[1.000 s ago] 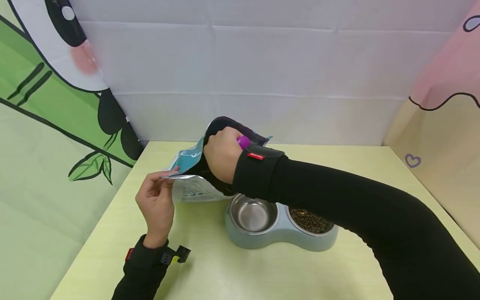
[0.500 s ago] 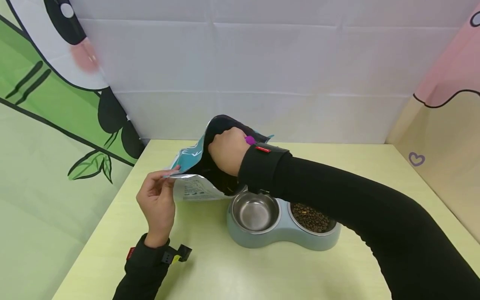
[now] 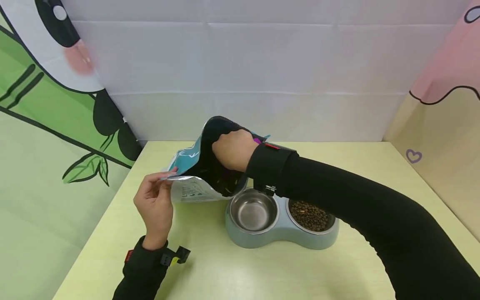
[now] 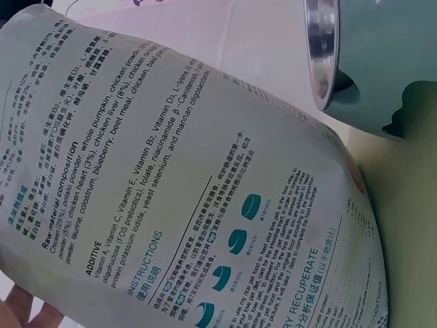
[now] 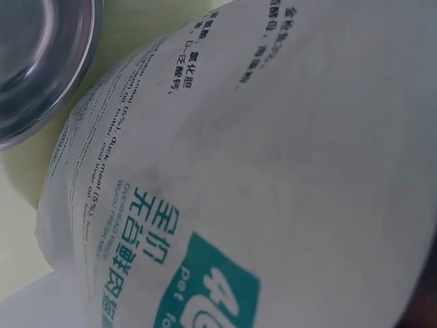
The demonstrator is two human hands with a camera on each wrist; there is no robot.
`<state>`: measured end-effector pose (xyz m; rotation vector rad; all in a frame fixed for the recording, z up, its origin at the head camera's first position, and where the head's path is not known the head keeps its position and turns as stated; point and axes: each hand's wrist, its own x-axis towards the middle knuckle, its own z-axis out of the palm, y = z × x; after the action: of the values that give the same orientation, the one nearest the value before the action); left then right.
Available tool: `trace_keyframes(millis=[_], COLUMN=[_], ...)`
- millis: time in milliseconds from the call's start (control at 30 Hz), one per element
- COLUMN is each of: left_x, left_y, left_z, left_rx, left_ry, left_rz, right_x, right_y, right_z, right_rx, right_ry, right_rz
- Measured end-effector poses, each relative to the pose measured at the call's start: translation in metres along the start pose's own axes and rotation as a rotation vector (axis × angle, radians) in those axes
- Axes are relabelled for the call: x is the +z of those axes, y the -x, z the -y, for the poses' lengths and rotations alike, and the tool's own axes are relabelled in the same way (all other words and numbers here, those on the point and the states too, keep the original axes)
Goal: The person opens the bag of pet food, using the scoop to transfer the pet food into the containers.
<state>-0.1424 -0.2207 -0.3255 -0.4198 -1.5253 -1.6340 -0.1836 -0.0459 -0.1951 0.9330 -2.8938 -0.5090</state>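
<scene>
A pet food bag point(image 3: 195, 188), white with teal print and a dark inside, stands with its mouth wide apart at the middle of the table. My left hand point(image 3: 155, 204) pinches the near left corner of its rim between thumb and fingers. Inside the mouth, my right hand point(image 3: 232, 150) is curled in a fist round something with a purple end point(image 3: 257, 141) that shows beside the wrist. The rest of that purple thing is hidden by hand and bag. Printed bag sides fill both wrist views, with left fingertips point(image 4: 31, 311) at a lower corner.
Right in front of the bag stands a blue-grey double pet bowl point(image 3: 279, 237). Its left steel bowl point(image 3: 254, 211) shows a bare bottom; the right one holds brown kibble point(image 3: 309, 216), partly under my right forearm. A white cloth wall point(image 3: 240, 75) closes the back of the table.
My right hand has shifted a little to the right within the bag's mouth and its wrist has turned, so less of the purple end shows. The left hand keeps its pinch.
</scene>
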Motion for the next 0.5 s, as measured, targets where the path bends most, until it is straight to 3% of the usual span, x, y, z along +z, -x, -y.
trace_keyframes(millis=[500], left_x=[0.008], left_y=[0.001], left_z=[0.003], left_rx=[-0.001], left_ry=[-0.004], left_rz=[0.003], right_x=[0.003], right_y=[-0.003], right_z=[-0.014], right_rx=[0.022], right_ry=[-0.089], right_rz=[0.06])
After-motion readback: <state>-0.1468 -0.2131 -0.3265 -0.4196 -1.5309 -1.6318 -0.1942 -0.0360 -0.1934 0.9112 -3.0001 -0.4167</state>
